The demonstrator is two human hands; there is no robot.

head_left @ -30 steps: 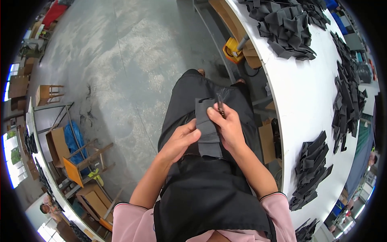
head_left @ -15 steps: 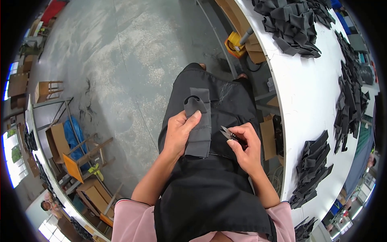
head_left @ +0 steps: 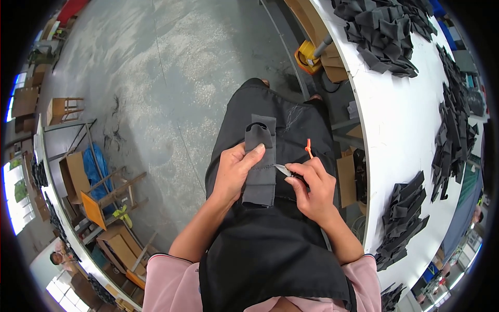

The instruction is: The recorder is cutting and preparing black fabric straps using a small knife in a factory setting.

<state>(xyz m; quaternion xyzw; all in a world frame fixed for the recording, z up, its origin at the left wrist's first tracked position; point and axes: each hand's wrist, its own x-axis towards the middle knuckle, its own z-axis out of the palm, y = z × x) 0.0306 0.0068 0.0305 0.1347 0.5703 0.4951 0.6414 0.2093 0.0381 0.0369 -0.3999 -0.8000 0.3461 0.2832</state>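
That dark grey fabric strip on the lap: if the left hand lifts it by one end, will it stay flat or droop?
Probably droop: the dark grey fabric strip follows the lap's curve under the left hand. Likely light, since thumb and fingers alone pin it. Its looped top end looks soft.

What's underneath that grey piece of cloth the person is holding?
Under the grey cloth piece lies the person's lap, covered by a black apron. The left hand grips the cloth's edge; the part of the lap directly beneath is hidden.
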